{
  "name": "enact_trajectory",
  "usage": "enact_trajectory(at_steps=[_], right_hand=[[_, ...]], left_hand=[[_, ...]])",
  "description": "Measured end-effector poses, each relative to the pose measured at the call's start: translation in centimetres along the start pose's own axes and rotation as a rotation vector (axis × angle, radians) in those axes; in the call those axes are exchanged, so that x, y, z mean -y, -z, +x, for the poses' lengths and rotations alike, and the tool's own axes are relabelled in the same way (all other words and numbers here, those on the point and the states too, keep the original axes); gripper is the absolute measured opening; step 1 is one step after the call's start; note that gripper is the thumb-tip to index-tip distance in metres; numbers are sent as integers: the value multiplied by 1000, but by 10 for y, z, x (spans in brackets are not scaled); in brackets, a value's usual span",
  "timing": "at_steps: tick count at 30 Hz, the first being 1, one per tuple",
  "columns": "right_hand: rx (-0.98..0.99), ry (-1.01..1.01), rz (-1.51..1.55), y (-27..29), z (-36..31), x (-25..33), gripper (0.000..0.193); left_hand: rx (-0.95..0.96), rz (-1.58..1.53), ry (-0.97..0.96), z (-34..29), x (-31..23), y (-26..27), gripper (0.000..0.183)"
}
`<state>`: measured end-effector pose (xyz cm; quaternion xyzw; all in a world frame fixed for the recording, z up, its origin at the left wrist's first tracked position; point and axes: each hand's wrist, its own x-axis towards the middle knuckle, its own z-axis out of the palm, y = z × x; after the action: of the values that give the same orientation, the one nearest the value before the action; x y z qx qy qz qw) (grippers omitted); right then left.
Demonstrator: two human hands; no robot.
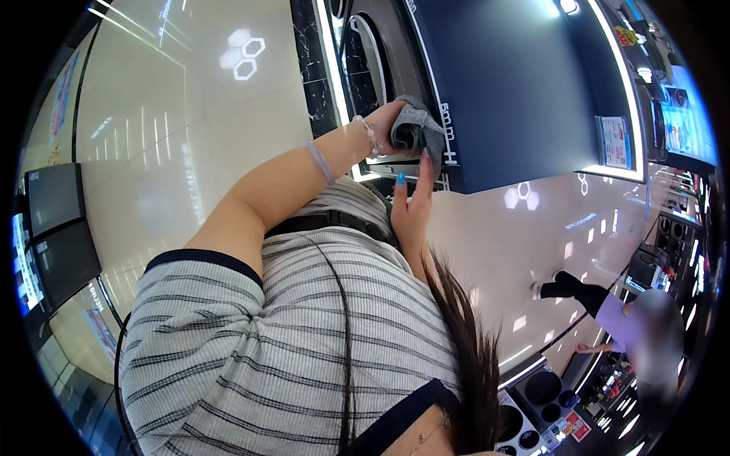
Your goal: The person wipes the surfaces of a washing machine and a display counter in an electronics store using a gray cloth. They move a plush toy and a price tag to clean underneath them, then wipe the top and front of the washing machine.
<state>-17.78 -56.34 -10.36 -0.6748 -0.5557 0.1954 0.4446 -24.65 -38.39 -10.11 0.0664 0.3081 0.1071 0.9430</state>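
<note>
A crumpled grey cloth (418,129) is bunched in my left hand (386,128), which is closed around it; a beaded bracelet and a clear band circle that arm. The cloth lies against the upper front edge of a dark blue appliance (517,91), which looks like a front-loading washing machine with a rounded door (371,57). My right hand (413,209) is just below the cloth, with its thumb and forefinger stretched apart. Its forefinger reaches the cloth's lower edge, and a blue nail shows on the thumb. The other right-hand fingers are hidden.
A lit strip (334,61) and black marble-look base (315,68) run along the appliance. A price card (614,143) stands on its far side. Dark appliances (61,228) are at left. Another person (616,319) stands at lower right, near cooktops (541,389).
</note>
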Motion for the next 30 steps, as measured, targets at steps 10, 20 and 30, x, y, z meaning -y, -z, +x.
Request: enact_trajectory(at_steps=[10,20,30], right_hand=[[103,30,-467,-18,25,-17,81],[95,-137,-827,-33,67,-8,86],[391,-265,-764,-15,105,13,84]], left_hand=[[-433,1431,-550,26,-21,4,43],[-349,2035,-1480,2,-47,18,19],[312,1824,-1753,27,-54,70,33]])
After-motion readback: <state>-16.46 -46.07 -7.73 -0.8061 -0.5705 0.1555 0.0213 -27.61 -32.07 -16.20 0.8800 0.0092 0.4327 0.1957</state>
